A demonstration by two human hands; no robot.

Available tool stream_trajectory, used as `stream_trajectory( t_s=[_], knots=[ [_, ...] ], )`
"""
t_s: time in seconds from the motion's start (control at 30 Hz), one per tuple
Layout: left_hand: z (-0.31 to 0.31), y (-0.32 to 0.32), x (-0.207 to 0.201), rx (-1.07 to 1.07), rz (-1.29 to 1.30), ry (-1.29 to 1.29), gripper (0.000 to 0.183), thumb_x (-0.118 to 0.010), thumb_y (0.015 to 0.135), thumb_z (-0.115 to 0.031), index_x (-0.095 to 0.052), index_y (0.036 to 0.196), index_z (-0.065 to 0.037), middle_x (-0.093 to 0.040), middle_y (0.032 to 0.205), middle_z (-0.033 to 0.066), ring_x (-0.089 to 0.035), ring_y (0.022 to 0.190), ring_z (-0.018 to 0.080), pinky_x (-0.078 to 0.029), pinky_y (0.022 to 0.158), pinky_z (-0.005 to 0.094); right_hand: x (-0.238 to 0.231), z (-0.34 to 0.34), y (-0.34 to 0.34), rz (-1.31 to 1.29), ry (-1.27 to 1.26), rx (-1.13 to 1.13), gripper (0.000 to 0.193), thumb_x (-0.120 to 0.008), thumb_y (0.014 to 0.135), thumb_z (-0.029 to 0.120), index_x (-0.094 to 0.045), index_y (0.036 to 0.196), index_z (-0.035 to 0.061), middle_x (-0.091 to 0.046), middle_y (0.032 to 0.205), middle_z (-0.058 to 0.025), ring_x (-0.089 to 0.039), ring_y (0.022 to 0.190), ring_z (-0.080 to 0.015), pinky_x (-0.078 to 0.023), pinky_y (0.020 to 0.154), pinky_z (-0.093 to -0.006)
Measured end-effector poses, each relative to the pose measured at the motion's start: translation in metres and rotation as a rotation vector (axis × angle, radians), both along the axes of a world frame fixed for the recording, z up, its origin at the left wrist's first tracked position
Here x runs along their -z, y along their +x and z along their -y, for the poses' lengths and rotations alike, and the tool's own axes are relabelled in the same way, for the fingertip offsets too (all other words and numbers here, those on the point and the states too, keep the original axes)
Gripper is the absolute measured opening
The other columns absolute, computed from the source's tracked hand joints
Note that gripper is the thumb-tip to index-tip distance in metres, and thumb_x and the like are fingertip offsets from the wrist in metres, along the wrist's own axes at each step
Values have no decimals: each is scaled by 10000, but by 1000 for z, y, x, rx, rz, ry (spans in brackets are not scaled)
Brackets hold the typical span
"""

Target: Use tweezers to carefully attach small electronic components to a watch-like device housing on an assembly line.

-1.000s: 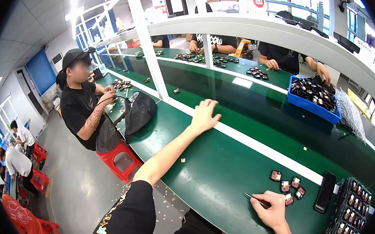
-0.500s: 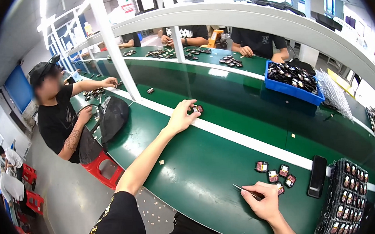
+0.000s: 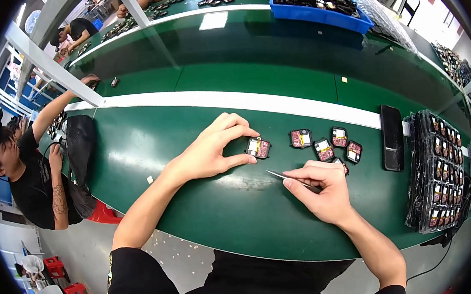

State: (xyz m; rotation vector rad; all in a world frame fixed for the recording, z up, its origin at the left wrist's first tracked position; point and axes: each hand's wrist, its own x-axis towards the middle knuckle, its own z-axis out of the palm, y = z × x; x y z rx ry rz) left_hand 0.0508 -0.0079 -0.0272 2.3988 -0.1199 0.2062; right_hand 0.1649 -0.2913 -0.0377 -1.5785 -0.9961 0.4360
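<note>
The person's left hand (image 3: 213, 146) has its thumb and index fingertip closed on opposite edges of a square electronic module (image 3: 260, 147), a black-framed piece with a red, white and yellow face. The module is at the bench's middle, between the front edge and the white strip (image 3: 215, 99) along the far edge; whether it rests on the surface or is slightly raised cannot be told. To its right, the right hand (image 3: 324, 189) is clamped on metal tweezers (image 3: 276, 174), whose tips point left and stay apart from the module.

Just beyond the right hand, five similar modules (image 3: 324, 149) lie in a loose cluster on the green workbench (image 3: 224, 219), the nearest partly hidden by the fingers. Farther right, a black smartphone (image 3: 392, 137) lies against the white strip, and beside it, toward the bench's right end, a stack of clear plastic trays (image 3: 439, 175) holds rows of small parts. A small pale square (image 3: 150, 179) sits near the front edge, left of the left forearm.

Past the strip, a blue bin (image 3: 319, 21) heaped with black parts stands at the far side. Toward the left end, a black bag (image 3: 82, 142) lies before a co-worker (image 3: 26, 191) in a dark cap, who reaches one arm across the strip.
</note>
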Motion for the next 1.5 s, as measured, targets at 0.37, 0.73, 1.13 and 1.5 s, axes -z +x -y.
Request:
stream_trajectory(
  t_s=[0.37, 0.73, 1.13, 1.5],
  knots=[
    [18, -4, -1, 144, -29, -57, 438, -942, 849, -170, -814, 1260, -94, -723, 951, 23, -655, 906, 196, -412, 867, 370, 4, -3, -3, 121, -18, 123, 114, -831, 910, -16, -852, 1022, -25, -670, 677, -40, -549, 526, -76, -364, 484, -284],
    [21, -5, -2, 123, -62, -34, 455, -950, 822, -214, -838, 1244, -88, -735, 939, 38, -675, 913, 214, -427, 914, 362, 10, -8, -1, 182, -79, 107, 133, -837, 888, -39, -867, 1014, -9, -624, 653, 0, -465, 528, -32, -297, 490, -255],
    [21, -3, -4, 110, -75, -39, 464, -961, 808, -213, -860, 1246, -95, -766, 936, 42, -692, 897, 215, -444, 898, 362, 5, -9, -2, 179, -100, 110, 85, -821, 890, -36, -836, 974, -31, -648, 661, -50, -564, 492, -115, -382, 465, -306],
    [26, -3, -2, 40, -51, -66, 426, -979, 792, -209, -850, 1182, -96, -725, 892, 14, -527, 774, 180, -431, 760, 335, 11, -7, -7, 387, 4, 143, 211, -850, 867, -73, -833, 1070, -17, -639, 773, -38, -565, 497, -125, -415, 444, -311]
  ],
)
